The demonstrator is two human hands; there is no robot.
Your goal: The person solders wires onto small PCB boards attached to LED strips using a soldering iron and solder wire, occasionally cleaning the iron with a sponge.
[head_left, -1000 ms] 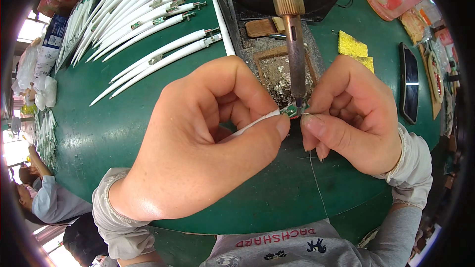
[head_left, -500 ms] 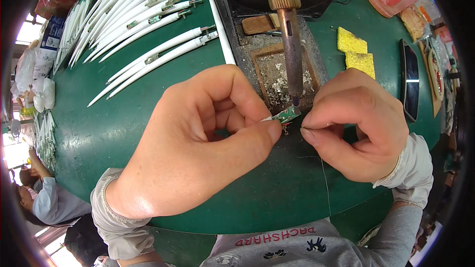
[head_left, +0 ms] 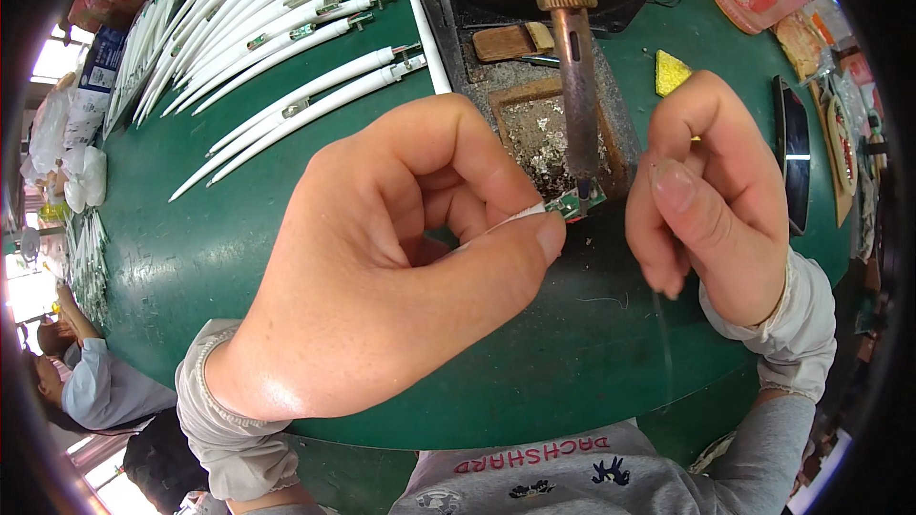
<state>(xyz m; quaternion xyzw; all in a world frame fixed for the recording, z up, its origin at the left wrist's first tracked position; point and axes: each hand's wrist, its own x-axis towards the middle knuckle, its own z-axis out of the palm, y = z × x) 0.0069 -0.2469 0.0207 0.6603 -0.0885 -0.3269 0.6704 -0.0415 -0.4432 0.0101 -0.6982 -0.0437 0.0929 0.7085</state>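
The white stem (head_left: 524,215) is in the person's left hand (head_left: 391,257), pinched between thumb and forefinger, most of its shaft hidden by them. Its narrow green circuit board (head_left: 567,207) projects past the fingertips, under the tip of the soldering iron (head_left: 577,86); I cannot tell whether they touch. The right hand (head_left: 711,200) stands apart from the board, fingers loosely curled, thumb near the forefinger. A thin, blurred wire (head_left: 665,343) hangs below it; I cannot tell whether the fingers grip it.

Open room lies between the hands on the near side of the iron. Beyond the board, a debris-flecked tray (head_left: 496,100) limits movement; a yellow sponge (head_left: 671,73) and dark smartphone (head_left: 792,157) bound the right. The glossy green tabletop (head_left: 210,257) curves at its near edge before the person's torso. Further white stems (head_left: 324,95) lie fanned at far left. Past the left edge, another person (head_left: 114,386) wears light blue.
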